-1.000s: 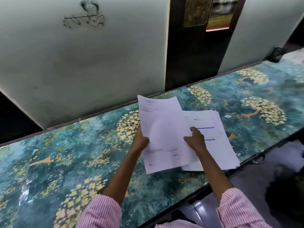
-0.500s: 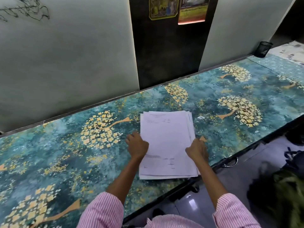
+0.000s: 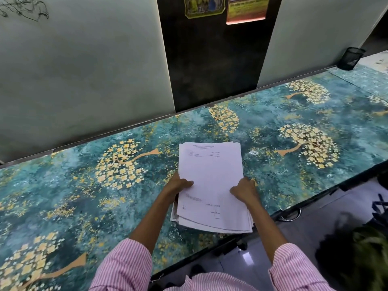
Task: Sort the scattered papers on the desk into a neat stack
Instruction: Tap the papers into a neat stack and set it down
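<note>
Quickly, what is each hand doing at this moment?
Left hand: closed on the papers, at their left edge.
Right hand: closed on the papers, at their right edge.

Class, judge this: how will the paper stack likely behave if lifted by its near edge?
The paper stack is thin loose sheets, so it would probably droop. Its near edges fan unevenly, so sheets may slide apart. The desk looks glossy, likely slippery.
</note>
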